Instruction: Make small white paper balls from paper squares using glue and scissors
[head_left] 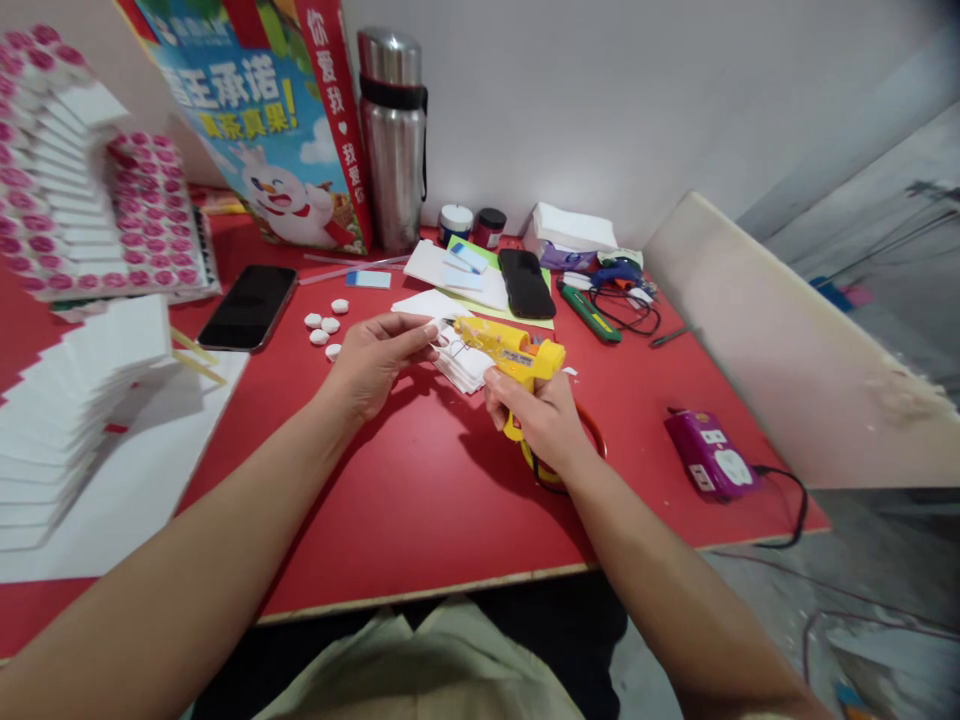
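Note:
My right hand point(541, 412) is wrapped round the handle of a yellow hot glue gun point(510, 345), its nozzle pointing left. Close to the nozzle, the fingertips of my left hand point(382, 360) pinch a small white piece point(438, 334), partly covered by the fingers. Thin strands of glue seem to hang near the nozzle. Behind and below the gun lies a stack of white paper pieces point(466, 372). Several small white hexagonal pieces point(324, 325) are scattered on the red table point(420, 500), left of my left hand.
At left, a fanned white stepped model point(90, 400) stands on a white board point(161, 480). A black phone point(249, 307), a steel flask point(392, 140) and a colourful bag point(262, 130) sit farther back. A purple power box point(709, 455) with a cord lies at right.

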